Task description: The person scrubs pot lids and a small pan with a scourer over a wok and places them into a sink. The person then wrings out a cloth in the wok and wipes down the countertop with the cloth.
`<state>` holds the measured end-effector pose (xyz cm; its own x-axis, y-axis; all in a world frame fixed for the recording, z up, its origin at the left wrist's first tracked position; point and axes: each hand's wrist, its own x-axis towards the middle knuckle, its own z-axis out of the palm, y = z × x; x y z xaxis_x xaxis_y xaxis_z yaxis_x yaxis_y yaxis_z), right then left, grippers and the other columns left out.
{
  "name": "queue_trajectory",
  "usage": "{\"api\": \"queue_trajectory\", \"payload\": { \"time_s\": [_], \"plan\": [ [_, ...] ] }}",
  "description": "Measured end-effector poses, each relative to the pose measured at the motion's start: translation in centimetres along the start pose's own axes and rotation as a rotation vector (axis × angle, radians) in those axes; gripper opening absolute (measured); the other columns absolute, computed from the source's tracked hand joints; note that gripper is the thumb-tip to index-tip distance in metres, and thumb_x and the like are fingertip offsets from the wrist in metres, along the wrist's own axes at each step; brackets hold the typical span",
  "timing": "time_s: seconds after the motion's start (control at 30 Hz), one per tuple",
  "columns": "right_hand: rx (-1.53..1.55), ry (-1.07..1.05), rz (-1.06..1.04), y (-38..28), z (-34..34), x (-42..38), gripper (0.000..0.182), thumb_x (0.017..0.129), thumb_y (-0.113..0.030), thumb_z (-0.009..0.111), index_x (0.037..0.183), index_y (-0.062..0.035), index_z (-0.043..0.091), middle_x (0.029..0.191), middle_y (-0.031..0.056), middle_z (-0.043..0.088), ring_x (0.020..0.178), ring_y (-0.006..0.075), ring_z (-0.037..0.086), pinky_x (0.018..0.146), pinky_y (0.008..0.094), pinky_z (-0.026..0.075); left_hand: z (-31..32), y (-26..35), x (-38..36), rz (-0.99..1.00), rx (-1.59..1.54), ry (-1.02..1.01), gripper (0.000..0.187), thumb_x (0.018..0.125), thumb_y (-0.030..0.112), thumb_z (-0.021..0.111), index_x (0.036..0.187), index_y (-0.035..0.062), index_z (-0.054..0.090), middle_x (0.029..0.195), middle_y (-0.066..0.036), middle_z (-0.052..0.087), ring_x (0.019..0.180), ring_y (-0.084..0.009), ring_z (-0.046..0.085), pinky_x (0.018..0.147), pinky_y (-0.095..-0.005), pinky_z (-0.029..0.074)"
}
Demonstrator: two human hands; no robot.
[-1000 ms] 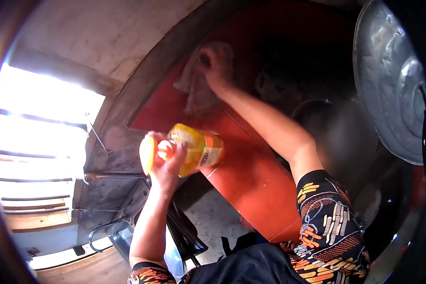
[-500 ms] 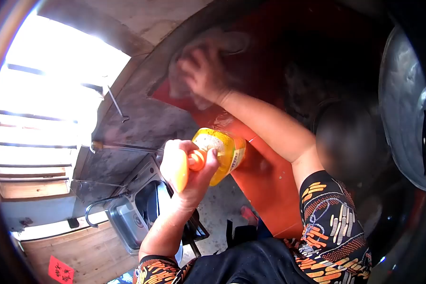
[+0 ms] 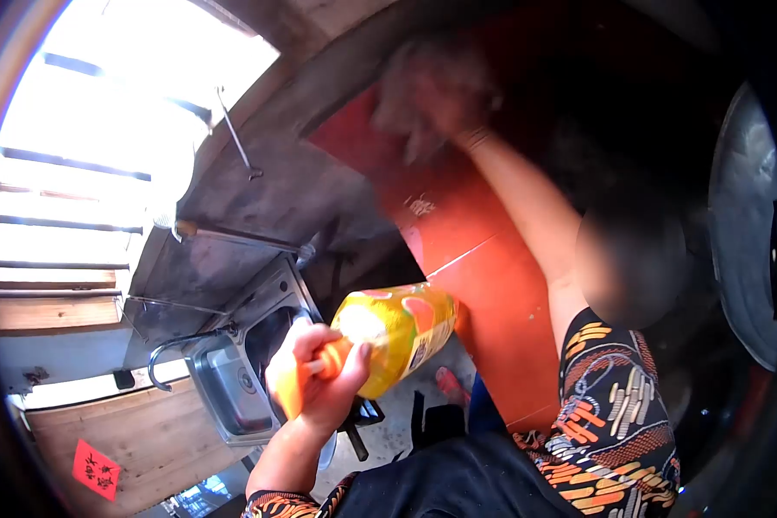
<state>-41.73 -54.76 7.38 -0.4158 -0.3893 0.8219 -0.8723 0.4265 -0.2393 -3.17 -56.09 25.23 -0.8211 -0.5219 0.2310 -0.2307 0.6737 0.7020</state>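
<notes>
My left hand (image 3: 319, 375) is wrapped round the orange neck of a yellow spray bottle (image 3: 397, 332), which is tilted with its labelled body pointing right, beside the edge of a red tiled counter (image 3: 501, 302). Farther off, my right hand (image 3: 453, 99) presses a pale, crumpled cloth (image 3: 406, 95) on the counter's back part. Motion blur and shadow smear its fingers. A small pale patch (image 3: 420, 205) shows on the red surface between the hand and the bottle.
A steel sink (image 3: 233, 393) with a curved faucet (image 3: 160, 358) stands at the lower left. Barred windows (image 3: 69, 198) fill the left side. A large metal lid (image 3: 747, 233) is at the far right. A red paper (image 3: 95, 470) lies on wood.
My left hand and the bottle have moved down, and the bottle has turned more sideways. My right hand and the cloth have shifted right and slightly up in view. The whole view has shifted a little.
</notes>
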Motion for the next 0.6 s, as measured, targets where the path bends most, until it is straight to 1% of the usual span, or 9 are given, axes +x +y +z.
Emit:
{"api": "queue_trajectory", "payload": {
  "time_s": [0.03, 0.1, 0.17, 0.23, 0.27, 0.33, 0.4, 0.5, 0.6],
  "plan": [
    [-0.154, -0.026, 0.146, 1.1, -0.9, 0.4, 0.059, 0.09, -0.034, 0.056, 0.144, -0.0185, 0.04, 0.145, 0.0183, 0.038, 0.13, 0.0374, 0.042, 0.109, 0.0475, 0.032, -1.4, -0.2, -0.7, -0.017, -0.024, -0.015, 0.027, 0.069, 0.002, 0.073, 0.088, 0.0052, 0.055, 0.077, -0.004, 0.05, 0.069, -0.0138, 0.046, 0.065, -0.0278, 0.037],
    [-0.451, 0.077, 0.384, 0.6, -2.1, 2.3, 0.054, 0.093, -0.03, 0.055, 0.141, -0.0091, 0.042, 0.144, 0.0202, 0.039, 0.131, 0.0335, 0.041, 0.11, 0.0429, 0.031, -3.0, -0.3, -1.9, 0.009, -0.03, -0.016, 0.029, 0.067, 0.003, 0.074, 0.088, 0.0046, 0.054, 0.077, -0.005, 0.051, 0.068, -0.0143, 0.046, 0.064, -0.0292, 0.037],
    [-0.472, 0.394, 0.721, -2.3, -0.2, 4.4, 0.045, 0.097, -0.026, 0.053, 0.136, -0.0049, 0.047, 0.141, 0.0177, 0.045, 0.132, 0.0225, 0.042, 0.111, 0.0314, 0.03, -4.4, -0.7, -3.3, 0.025, 0.015, -0.034, 0.031, 0.066, 0.005, 0.076, 0.088, 0.0056, 0.054, 0.075, -0.006, 0.053, 0.064, -0.015, 0.046, 0.061, -0.0298, 0.038],
    [-0.213, 0.619, 0.765, -5.1, 1.8, 5.4, 0.055, 0.094, -0.03, 0.053, 0.14, -0.0036, 0.04, 0.142, 0.0252, 0.038, 0.132, 0.0362, 0.037, 0.109, 0.0447, 0.029, -5.5, -0.8, -4.4, 0.05, 0.076, -0.052, 0.033, 0.065, 0.009, 0.078, 0.088, 0.0069, 0.054, 0.073, -0.006, 0.053, 0.062, -0.0148, 0.046, 0.058, -0.0283, 0.037],
    [-0.08, 0.732, 0.788, -6.6, 3.1, 5.8, 0.06, 0.093, -0.032, 0.053, 0.142, -0.0029, 0.037, 0.143, 0.029, 0.035, 0.132, 0.0431, 0.035, 0.108, 0.0514, 0.029, -5.8, -1.1, -5.1, 0.066, 0.091, -0.01, 0.033, 0.065, 0.011, 0.078, 0.088, 0.0071, 0.055, 0.072, -0.006, 0.051, 0.061, -0.0145, 0.045, 0.056, -0.0274, 0.037],
    [-0.108, 0.541, 0.884, -13.5, 6.1, 4.5, 0.063, 0.092, -0.03, 0.054, 0.142, 0.0023, 0.033, 0.142, 0.0317, 0.033, 0.133, 0.0461, 0.03, 0.11, 0.052, 0.025, -6.7, -1.1, -6.1, 0.015, 0.134, 0.0, 0.033, 0.064, 0.012, 0.078, 0.087, 0.0075, 0.055, 0.071, -0.006, 0.05, 0.061, -0.0148, 0.045, 0.058, -0.0275, 0.037],
    [0.024, 0.342, 0.886, -19.9, 4.6, 3.1, 0.065, 0.085, -0.029, 0.063, 0.139, 0.0001, 0.039, 0.145, 0.0294, 0.031, 0.135, 0.0486, 0.026, 0.107, 0.0523, 0.028, -7.1, -1.1, -6.4, 0.024, 0.099, 0.017, 0.033, 0.064, 0.012, 0.077, 0.087, 0.0076, 0.055, 0.07, -0.005, 0.049, 0.062, -0.015, 0.045, 0.059, -0.0275, 0.037],
    [0.176, 0.383, 0.843, -20.1, 4.3, 0.9, 0.062, 0.085, -0.029, 0.065, 0.136, 0.0, 0.042, 0.138, 0.0274, 0.04, 0.128, 0.045, 0.037, 0.104, 0.0513, 0.032, -7.3, -0.9, -7.2, 0.02, 0.053, 0.047, 0.033, 0.063, 0.011, 0.077, 0.087, 0.0076, 0.055, 0.07, -0.005, 0.049, 0.062, -0.0153, 0.045, 0.061, -0.0277, 0.037],
    [0.14, 0.505, 0.803, -14.7, 3.0, -0.1, 0.055, 0.085, -0.028, 0.067, 0.128, 0.0009, 0.049, 0.127, 0.0246, 0.049, 0.118, 0.0407, 0.047, 0.101, 0.0487, 0.036, -7.3, -1.0, -7.4, 0.053, 0.006, 0.094, 0.032, 0.063, 0.009, 0.076, 0.087, 0.0069, 0.054, 0.07, -0.006, 0.05, 0.063, -0.0153, 0.045, 0.061, -0.0281, 0.037]
  ]
}}
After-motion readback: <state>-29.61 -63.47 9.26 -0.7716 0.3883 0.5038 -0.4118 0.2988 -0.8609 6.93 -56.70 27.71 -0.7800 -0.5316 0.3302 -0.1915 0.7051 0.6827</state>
